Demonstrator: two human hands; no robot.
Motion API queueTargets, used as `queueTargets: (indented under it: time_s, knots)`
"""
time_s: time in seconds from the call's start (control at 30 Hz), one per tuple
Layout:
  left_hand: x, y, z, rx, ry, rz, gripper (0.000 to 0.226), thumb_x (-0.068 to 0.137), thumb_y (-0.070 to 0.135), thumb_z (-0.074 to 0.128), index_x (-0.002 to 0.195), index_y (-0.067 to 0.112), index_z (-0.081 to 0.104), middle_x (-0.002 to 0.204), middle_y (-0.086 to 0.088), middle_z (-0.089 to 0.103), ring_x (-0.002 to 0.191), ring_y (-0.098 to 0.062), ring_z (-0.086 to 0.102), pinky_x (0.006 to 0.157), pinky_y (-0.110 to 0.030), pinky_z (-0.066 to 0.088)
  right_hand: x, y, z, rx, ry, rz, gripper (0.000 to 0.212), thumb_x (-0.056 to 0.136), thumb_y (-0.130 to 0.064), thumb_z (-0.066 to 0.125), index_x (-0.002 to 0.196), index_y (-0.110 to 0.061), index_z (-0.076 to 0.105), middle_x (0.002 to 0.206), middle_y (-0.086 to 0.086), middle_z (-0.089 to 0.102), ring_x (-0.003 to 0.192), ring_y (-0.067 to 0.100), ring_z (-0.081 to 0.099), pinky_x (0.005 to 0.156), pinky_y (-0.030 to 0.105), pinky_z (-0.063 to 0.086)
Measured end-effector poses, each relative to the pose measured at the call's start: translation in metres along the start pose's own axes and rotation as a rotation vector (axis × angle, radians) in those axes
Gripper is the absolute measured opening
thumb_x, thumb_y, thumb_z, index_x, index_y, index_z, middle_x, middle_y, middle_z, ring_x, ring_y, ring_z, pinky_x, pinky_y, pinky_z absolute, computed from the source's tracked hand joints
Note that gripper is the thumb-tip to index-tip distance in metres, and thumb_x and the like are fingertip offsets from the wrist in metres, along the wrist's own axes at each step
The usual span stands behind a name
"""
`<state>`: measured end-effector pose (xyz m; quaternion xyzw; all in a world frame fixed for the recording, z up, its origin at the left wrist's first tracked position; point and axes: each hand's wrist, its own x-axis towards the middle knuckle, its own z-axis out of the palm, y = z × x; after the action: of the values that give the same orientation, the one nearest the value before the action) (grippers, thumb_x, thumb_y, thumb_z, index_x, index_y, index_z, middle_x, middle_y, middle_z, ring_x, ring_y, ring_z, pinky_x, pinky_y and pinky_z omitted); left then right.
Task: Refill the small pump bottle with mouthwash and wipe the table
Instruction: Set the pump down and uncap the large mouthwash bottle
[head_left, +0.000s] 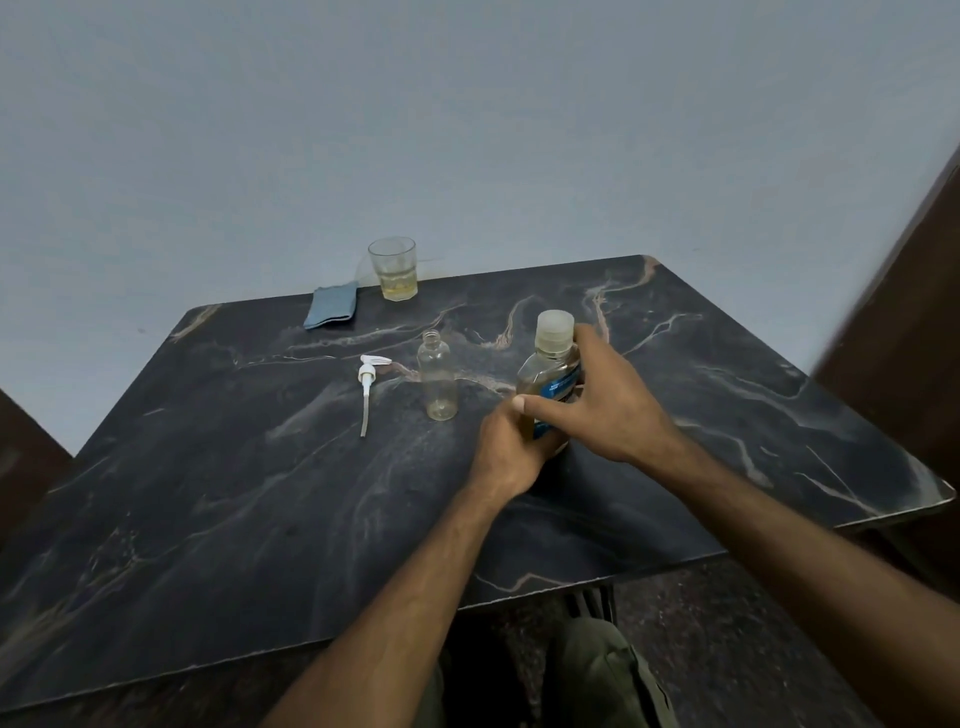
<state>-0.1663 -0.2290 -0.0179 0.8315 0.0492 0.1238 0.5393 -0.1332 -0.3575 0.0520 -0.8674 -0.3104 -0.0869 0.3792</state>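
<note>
Dark marble table (208, 519): left hand (511, 449) and right hand (608, 410) both grip mouthwash bottle (550, 364), blue label unreadable.

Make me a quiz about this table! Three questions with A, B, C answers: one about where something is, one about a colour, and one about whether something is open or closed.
1. Where does the white pump head lie?
A. On the table, left of the small empty bottle
B. Screwed onto the small bottle
C. Inside the glass

2. What colour is the folded cloth?
A. Red
B. Light blue
C. Yellow

3. How is the mouthwash bottle right now?
A. Lying on its side, cap off
C. Upside down in the glass
B. Capped, held by both hands

Answers:
1 A: the pump head lies flat beside the small bottle, whose neck is open.
2 B: the cloth by the glass is light blue.
3 B: the cap is on, while the left hand and right hand grip the bottle.
</note>
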Motion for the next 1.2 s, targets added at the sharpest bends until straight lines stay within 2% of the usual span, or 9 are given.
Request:
queueTargets:
  time_s: [0.2, 0.3, 0.47, 0.57, 0.7, 0.83, 0.9, 1.07, 1.2]
  knots:
    - [-0.005, -0.003, -0.002, 0.021, 0.022, -0.035, 0.029, 0.077, 0.036, 0.078, 0.099, 0.043, 0.06, 0.086, 0.029, 0.068, 0.087, 0.016, 0.062, 0.075, -0.007, 0.05, 0.008, -0.009, -0.004, 0.226, 0.099, 0.041, 0.061, 0.074, -0.069, 0.067, 0.12, -0.032, 0.049, 0.113, -0.016, 0.058, 0.106, 0.0, 0.056, 0.084, 0.021, 0.047]
    - [-0.006, -0.002, -0.002, 0.005, 0.022, -0.047, 0.031, 0.076, 0.037, 0.079, 0.091, 0.048, 0.054, 0.08, 0.038, 0.063, 0.081, 0.023, 0.058, 0.068, 0.0, 0.043, 0.022, -0.025, -0.004, 0.384, 0.171, 0.072, 0.054, 0.073, -0.067, 0.07, 0.112, -0.032, 0.054, 0.105, -0.015, 0.061, 0.095, 0.0, 0.062, 0.079, 0.024, 0.055]
    - [-0.003, -0.006, -0.001, -0.003, 0.019, -0.024, 0.038, 0.077, 0.032, 0.08, 0.11, 0.027, 0.064, 0.101, 0.012, 0.072, 0.095, 0.0, 0.067, 0.087, -0.025, 0.055, 0.038, -0.041, 0.011, 0.473, 0.254, 0.091, 0.031, 0.081, -0.042, 0.077, 0.09, -0.021, 0.056, 0.091, 0.002, 0.069, 0.072, 0.022, 0.07, 0.067, 0.047, 0.059]
    - [-0.001, -0.004, -0.004, -0.019, -0.01, -0.032, 0.041, 0.078, 0.031, 0.079, 0.114, 0.02, 0.065, 0.107, 0.005, 0.073, 0.099, -0.007, 0.068, 0.091, -0.033, 0.055, 0.042, -0.041, 0.015, 0.461, 0.275, 0.075, 0.022, 0.086, -0.033, 0.074, 0.086, -0.019, 0.057, 0.077, 0.002, 0.069, 0.058, 0.019, 0.068, 0.058, 0.044, 0.06]
    - [0.002, -0.003, -0.011, -0.021, -0.091, -0.031, 0.045, 0.078, 0.031, 0.081, 0.117, 0.017, 0.064, 0.107, 0.006, 0.073, 0.1, -0.005, 0.068, 0.093, -0.033, 0.054, 0.048, -0.032, -0.003, 0.536, -0.007, -0.016, 0.017, 0.089, -0.023, 0.072, 0.09, -0.011, 0.059, 0.067, -0.006, 0.065, 0.058, 0.017, 0.069, 0.059, 0.031, 0.057]
    - [0.001, -0.003, -0.01, -0.031, -0.094, -0.003, 0.046, 0.078, 0.03, 0.08, 0.118, 0.016, 0.062, 0.107, 0.006, 0.072, 0.1, -0.004, 0.067, 0.093, -0.031, 0.054, 0.051, -0.026, -0.025, 0.541, -0.326, -0.023, 0.013, 0.09, -0.02, 0.071, 0.097, -0.013, 0.062, 0.063, -0.005, 0.065, 0.074, 0.019, 0.071, 0.072, 0.027, 0.056]
    - [-0.001, -0.003, -0.009, -0.038, -0.084, -0.009, 0.048, 0.078, 0.032, 0.08, 0.119, 0.018, 0.062, 0.108, 0.008, 0.072, 0.1, -0.003, 0.067, 0.092, -0.03, 0.054, 0.05, -0.027, -0.023, 0.519, -0.256, 0.006, 0.016, 0.089, -0.02, 0.071, 0.102, -0.012, 0.064, 0.073, 0.001, 0.07, 0.077, 0.02, 0.072, 0.075, 0.028, 0.058]
    - [-0.004, -0.006, -0.005, -0.07, -0.046, -0.045, 0.038, 0.078, 0.03, 0.079, 0.111, 0.02, 0.064, 0.103, 0.005, 0.074, 0.097, -0.008, 0.069, 0.091, -0.037, 0.055, 0.032, -0.037, 0.011, 0.393, 0.3, 0.07, 0.021, 0.083, -0.035, 0.076, 0.093, -0.023, 0.061, 0.087, -0.003, 0.067, 0.07, 0.013, 0.067, 0.064, 0.034, 0.058]
    - [-0.002, -0.005, -0.008, -0.079, -0.063, -0.038, 0.031, 0.079, 0.027, 0.079, 0.106, 0.025, 0.064, 0.099, 0.008, 0.074, 0.095, -0.006, 0.069, 0.09, -0.037, 0.056, 0.038, -0.044, 0.015, 0.427, 0.324, 0.14, 0.022, 0.082, -0.04, 0.076, 0.089, -0.027, 0.06, 0.078, -0.003, 0.068, 0.061, 0.015, 0.069, 0.059, 0.039, 0.06]
